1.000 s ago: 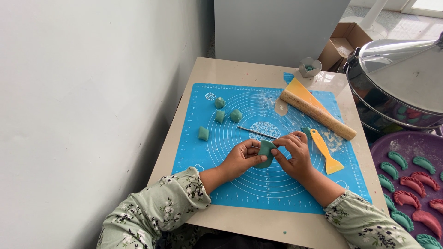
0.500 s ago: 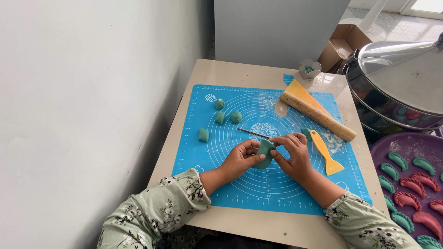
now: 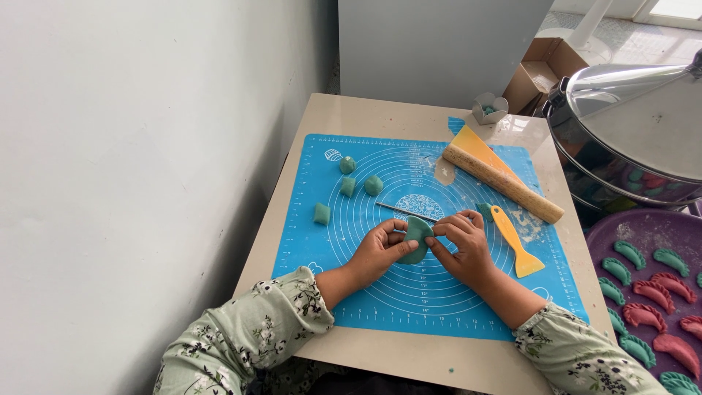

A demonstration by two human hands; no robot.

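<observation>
1. Table: small, beige, set against the wall on its left edge. No shift against the 2 earlier frames.
2. Mat: blue, ringed markings, covers most of the table. Unmoved.
3. Tray: purple, off the table's right edge, carries green and red folded dumplings. A steel lidded pot stands behind it. Both unchanged.
4. Rolling pin: lies diagonally at the mat's far right corner, partly over a yellow wedge. Not touched.
5. Scraper: yellow, on the mat just right of the right hand. Same place as 1 s ago.
6. Left hand: fingers and thumb curled onto the dough's near and left side, gripping it.
7. Right hand: thumb and forefinger pinched on the dough's right edge.
8. Dough: green, folded into a half-moon, held between both hands just above the mat's centre. Since 1 s ago only the fingers have crept along the seam; judged: edge-sealing is under way, not finished.
9. 4 dough lumps: green, toward the mat's far left corner, count unchanged, so 4 pieces wait unshaped.
10. Thin stick: on the mat just beyond the hands, unmoved.
</observation>
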